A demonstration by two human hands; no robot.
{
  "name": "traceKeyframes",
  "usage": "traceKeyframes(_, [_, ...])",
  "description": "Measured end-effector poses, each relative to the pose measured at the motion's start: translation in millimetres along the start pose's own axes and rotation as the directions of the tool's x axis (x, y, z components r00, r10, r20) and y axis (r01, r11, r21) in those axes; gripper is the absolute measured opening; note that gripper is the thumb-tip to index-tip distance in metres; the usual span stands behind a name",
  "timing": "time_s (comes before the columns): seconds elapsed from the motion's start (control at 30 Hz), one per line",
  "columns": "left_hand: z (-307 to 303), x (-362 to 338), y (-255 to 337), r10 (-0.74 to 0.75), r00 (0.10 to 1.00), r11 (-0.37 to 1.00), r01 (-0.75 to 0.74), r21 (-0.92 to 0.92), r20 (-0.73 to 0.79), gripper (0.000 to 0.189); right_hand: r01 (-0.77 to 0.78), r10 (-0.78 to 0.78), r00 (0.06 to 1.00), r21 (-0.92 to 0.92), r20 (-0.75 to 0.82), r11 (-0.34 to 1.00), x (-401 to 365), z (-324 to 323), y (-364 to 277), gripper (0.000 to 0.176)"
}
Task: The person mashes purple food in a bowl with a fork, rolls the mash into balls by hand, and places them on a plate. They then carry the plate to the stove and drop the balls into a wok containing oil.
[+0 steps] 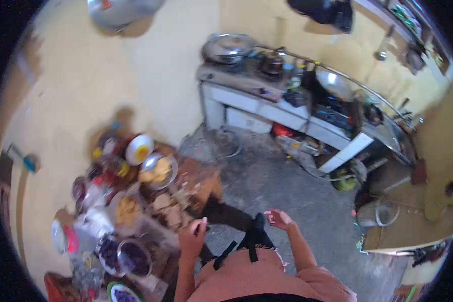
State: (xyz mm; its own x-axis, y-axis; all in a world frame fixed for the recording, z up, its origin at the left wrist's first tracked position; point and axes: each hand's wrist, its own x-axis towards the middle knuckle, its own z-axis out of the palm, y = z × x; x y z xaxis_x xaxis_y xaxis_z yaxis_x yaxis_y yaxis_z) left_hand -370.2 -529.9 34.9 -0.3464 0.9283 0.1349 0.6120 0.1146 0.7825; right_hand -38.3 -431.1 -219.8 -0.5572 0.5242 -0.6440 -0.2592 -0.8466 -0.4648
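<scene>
My left hand (192, 236) is raised at the right edge of the low food table, its fingers curled; whether anything is in them is too small to tell. Over the grey floor, my right hand (279, 219) hangs to the right of my body, fingers apart and holding nothing. Pale brown flat pieces (169, 210) lie on the table close to my left hand. Behind them stand a bowl of yellowish pieces (159, 171) and a clear container of yellow pieces (128, 209). Nearer the bottom edge are bowls of purple food (134, 258).
A counter (256, 103) with a large lidded pot (229, 49), a kettle (272, 64) and a wok (333, 84) runs along the back wall. A white bucket (387, 213) is at the right. The grey floor (267, 176) lies between table and counter.
</scene>
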Motion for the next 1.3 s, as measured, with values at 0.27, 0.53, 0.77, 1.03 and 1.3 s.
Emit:
traceKeyframes(0.27, [-180.6,-132.9,-92.3,-0.222,0.902,0.972,0.232,-0.019,-0.37,0.016,0.223,0.765,0.463,-0.894,0.448,0.389,14.9,306.5,126.7,0.03])
traceKeyframes(0.53, [-261.1,-217.8,-177.4,-0.488,0.633,0.806,0.591,-0.032,-0.601,0.025,0.79,0.752,0.437,-0.61,0.494,-0.058,13.7,478.1,163.4,0.026])
traceKeyframes(0.77, [-245.2,-227.3,-203.4,-0.486,0.685,0.811,0.584,0.011,-0.542,0.029,0.579,0.179,0.672,-0.359,0.718,-0.731,55.8,493.3,195.5,0.028])
traceKeyframes(1.03, [-245.5,-217.8,-209.6,-0.558,0.688,0.727,0.675,0.125,-0.464,0.032,0.544,0.181,0.677,-0.32,0.714,-0.776,60.1,488.2,212.9,0.019])
traceKeyframes(1.3, [-217.0,-212.5,-225.6,-0.762,0.639,0.617,0.765,0.182,-0.106,0.044,0.587,0.265,0.603,-0.193,0.752,-0.786,66.8,507.6,197.3,0.013])
